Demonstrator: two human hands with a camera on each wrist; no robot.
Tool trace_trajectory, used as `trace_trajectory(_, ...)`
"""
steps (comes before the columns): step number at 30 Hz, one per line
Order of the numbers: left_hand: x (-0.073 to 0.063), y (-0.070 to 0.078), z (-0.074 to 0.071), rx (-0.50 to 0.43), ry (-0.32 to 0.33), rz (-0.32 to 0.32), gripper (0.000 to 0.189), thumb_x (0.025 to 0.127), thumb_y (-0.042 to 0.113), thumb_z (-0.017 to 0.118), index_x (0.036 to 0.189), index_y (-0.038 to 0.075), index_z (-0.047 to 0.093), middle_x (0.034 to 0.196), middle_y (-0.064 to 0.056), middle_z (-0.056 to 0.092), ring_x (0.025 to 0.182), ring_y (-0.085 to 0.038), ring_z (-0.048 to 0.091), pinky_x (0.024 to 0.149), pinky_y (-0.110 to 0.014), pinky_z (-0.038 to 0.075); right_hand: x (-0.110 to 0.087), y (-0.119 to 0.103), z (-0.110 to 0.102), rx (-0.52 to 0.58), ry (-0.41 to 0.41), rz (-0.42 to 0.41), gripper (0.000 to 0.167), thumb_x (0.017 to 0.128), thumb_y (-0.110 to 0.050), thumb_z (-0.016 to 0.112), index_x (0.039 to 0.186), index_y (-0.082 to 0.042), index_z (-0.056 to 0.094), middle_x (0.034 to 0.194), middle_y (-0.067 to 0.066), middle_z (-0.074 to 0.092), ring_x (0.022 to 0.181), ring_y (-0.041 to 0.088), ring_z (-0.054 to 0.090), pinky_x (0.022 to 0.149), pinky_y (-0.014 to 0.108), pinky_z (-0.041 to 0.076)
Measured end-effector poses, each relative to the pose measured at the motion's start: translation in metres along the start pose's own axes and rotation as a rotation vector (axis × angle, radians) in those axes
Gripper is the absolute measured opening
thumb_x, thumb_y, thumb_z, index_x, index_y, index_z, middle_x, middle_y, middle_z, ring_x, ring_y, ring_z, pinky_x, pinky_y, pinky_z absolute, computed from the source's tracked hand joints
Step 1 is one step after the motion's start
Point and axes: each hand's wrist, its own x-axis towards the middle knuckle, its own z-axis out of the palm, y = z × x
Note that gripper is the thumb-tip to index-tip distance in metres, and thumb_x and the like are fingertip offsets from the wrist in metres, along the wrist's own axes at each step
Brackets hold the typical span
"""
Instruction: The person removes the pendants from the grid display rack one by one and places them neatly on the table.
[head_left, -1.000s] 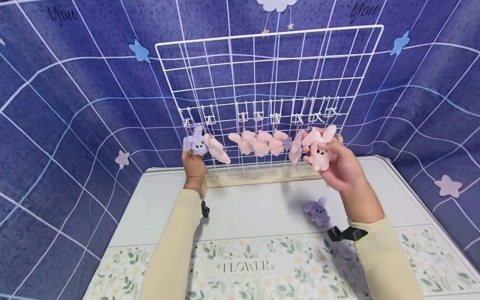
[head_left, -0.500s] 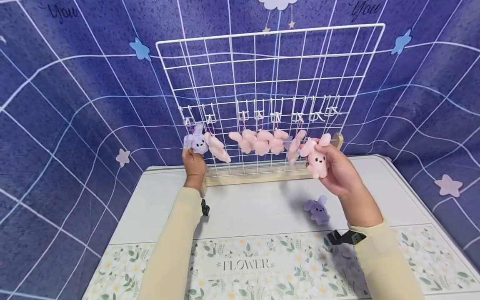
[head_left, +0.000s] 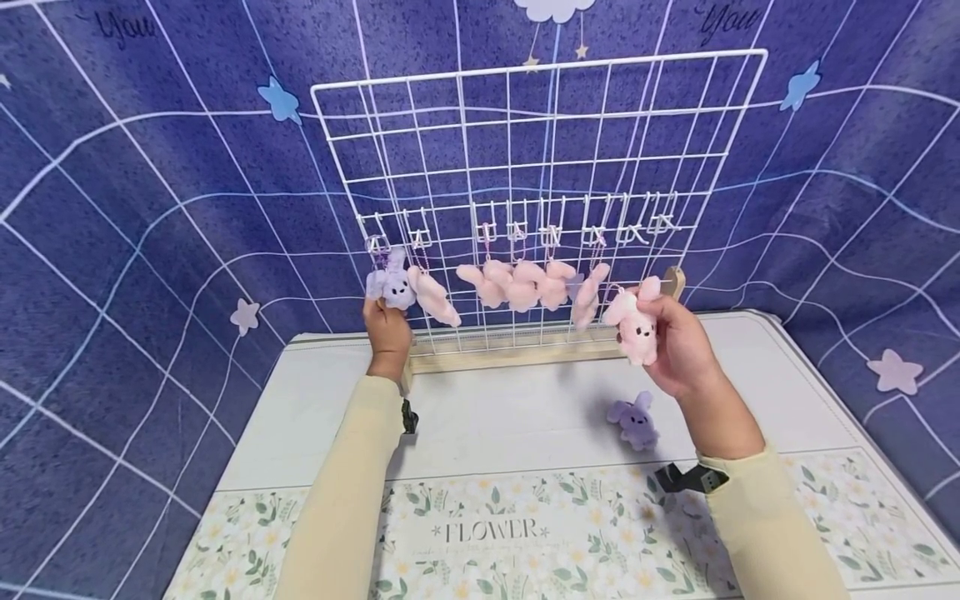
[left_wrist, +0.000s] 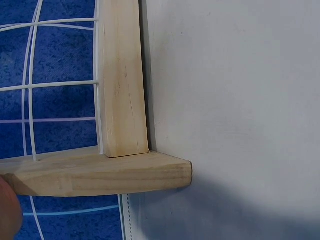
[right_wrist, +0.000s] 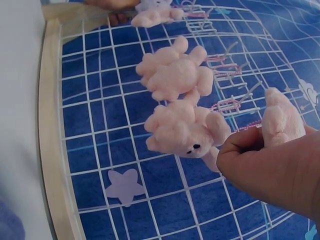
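Observation:
Between the thumb and fingers of my right hand [head_left: 686,346] is a pink bunny plush keychain [head_left: 637,337], its face toward me. In the right wrist view that bunny [right_wrist: 282,120] is partly covered by the hand, and a pink chain reaches up from near the fingers. My left hand [head_left: 387,333] grips the left end of the white wire grid rack [head_left: 508,175], just under a hanging purple bunny [head_left: 397,287]; its fingertips are mostly hidden. Several pink bunnies [head_left: 525,287] hang from hooks [head_left: 517,232] along the rack.
A second purple bunny [head_left: 636,422] lies on the white table [head_left: 495,421], below my right hand. The rack stands on a wooden base [head_left: 517,357], whose foot [left_wrist: 100,175] shows in the left wrist view. Hooks [head_left: 660,223] at the right end carry no bunny.
My right hand has drawn the pink bunny down and slightly toward me, away from the hooks. The left hand keeps its place at the rack's left end.

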Motion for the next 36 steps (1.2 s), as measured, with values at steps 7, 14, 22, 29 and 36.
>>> trace_trajectory(7, 0.000, -0.003, 0.000, 0.003, 0.004, 0.001, 0.086, 0.096, 0.063, 0.041, 0.122, -0.016, 0.059, 0.074, 0.021, 0.046, 0.064, 0.008, 0.045, 0.068, -0.009, 0.040, -0.002, 0.002, 0.001, -0.112, 0.024, 0.027, 0.042, 0.108, -0.003, 0.027, 0.107, -0.016, 0.067, 0.086, -0.005, 0.073, 0.064, 0.007, 0.066, 0.055, 0.020, 0.053)
trace_trajectory(14, -0.001, -0.005, 0.000, -0.002, 0.007, -0.001, 0.079, 0.100, 0.059, 0.045, 0.126, -0.014, 0.060, 0.078, 0.022, 0.048, 0.066, 0.008, 0.045, 0.068, -0.009, 0.040, 0.000, 0.004, 0.005, -0.252, 0.159, 0.031, 0.027, 0.106, -0.002, 0.050, 0.102, -0.019, 0.070, 0.097, -0.008, 0.073, 0.087, 0.005, 0.070, 0.072, 0.021, 0.059)
trace_trajectory(22, -0.001, -0.005, 0.001, 0.004, 0.010, 0.007, 0.085, 0.098, 0.064, 0.044, 0.126, -0.014, 0.060, 0.074, 0.023, 0.047, 0.065, 0.008, 0.045, 0.068, -0.010, 0.039, 0.004, 0.007, 0.003, -0.426, 0.155, 0.002, 0.026, 0.101, 0.000, 0.061, 0.091, -0.022, 0.070, 0.098, -0.011, 0.070, 0.090, 0.003, 0.066, 0.075, 0.019, 0.055)
trace_trajectory(29, 0.000, -0.002, 0.000, 0.003, 0.005, 0.015, 0.081, 0.100, 0.061, 0.044, 0.127, -0.015, 0.060, 0.077, 0.022, 0.047, 0.065, 0.008, 0.045, 0.068, -0.009, 0.040, 0.005, 0.010, -0.001, -0.529, 0.108, 0.004, 0.016, 0.099, -0.001, 0.066, 0.103, -0.016, 0.068, 0.091, -0.011, 0.072, 0.083, 0.002, 0.068, 0.070, 0.018, 0.057)
trace_trajectory(36, -0.001, -0.008, 0.001, 0.032, 0.025, -0.002, 0.083, 0.099, 0.061, 0.043, 0.129, -0.015, 0.060, 0.074, 0.021, 0.047, 0.066, 0.011, 0.044, 0.069, -0.008, 0.038, 0.006, 0.009, -0.004, -0.697, 0.090, 0.063, 0.026, 0.098, -0.004, 0.069, 0.122, 0.001, 0.061, 0.092, -0.012, 0.071, 0.083, 0.004, 0.065, 0.069, 0.020, 0.057)
